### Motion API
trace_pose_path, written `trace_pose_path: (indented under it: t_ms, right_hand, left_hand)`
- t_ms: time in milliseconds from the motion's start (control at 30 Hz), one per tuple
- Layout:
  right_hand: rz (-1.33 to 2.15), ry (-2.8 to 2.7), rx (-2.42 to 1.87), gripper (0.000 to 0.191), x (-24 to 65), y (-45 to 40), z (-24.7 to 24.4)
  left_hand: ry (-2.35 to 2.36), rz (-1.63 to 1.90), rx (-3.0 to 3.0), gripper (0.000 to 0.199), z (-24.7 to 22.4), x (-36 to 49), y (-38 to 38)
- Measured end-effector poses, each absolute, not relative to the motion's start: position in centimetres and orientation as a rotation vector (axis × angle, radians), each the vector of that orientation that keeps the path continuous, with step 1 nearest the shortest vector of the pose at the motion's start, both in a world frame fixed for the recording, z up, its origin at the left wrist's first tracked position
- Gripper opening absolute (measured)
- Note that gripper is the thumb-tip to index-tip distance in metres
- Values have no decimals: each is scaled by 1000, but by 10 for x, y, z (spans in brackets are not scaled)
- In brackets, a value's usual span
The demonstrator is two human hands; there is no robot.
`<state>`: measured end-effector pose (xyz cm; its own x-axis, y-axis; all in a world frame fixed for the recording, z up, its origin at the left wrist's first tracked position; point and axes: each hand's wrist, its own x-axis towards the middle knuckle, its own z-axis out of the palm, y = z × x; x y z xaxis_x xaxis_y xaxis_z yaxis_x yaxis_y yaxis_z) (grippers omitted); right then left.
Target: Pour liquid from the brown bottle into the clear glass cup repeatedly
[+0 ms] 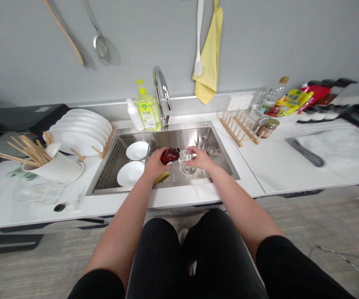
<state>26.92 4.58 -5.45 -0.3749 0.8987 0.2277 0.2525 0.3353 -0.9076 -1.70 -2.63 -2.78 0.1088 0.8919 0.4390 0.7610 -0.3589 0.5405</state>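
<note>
Above the steel sink [182,139], the left hand [155,164] has its fingers [164,154] clenched around a dark red bottle [170,155], while the right hand [199,158] grasps a clear glass container [186,157] right beside it.

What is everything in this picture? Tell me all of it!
sink: one, steel, middle
bottle: one, dark red, above sink
clear container: one, clear, above sink
small plates: two, white, in sink
sponge: one, yellow, in sink
faucet: one, silver, behind sink
soap bottle: one, yellow-green, beside faucet
white bottle: one, white, by faucet
stacked plates: about six, white, left rack
chopsticks: many, tan, white holder
chopstick holder: one, white, left counter
wooden spoon: one, tan, wall
strainer: one, silver, wall
brush: one, white, wall
cloth: one, yellow, wall
wooden rack: one, tan, right of sink
left hand: one, holding bottle
right hand: one, holding clear container
</note>
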Motion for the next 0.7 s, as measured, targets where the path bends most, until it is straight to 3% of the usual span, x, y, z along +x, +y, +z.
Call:
trace_pose_path:
  t_ms: [700]
  right_hand:
    - [996, -1890, -1083, 72, 269, 39, -43]
  left_hand:
    - [1799, 937, 2234, 87, -26, -18, -27]
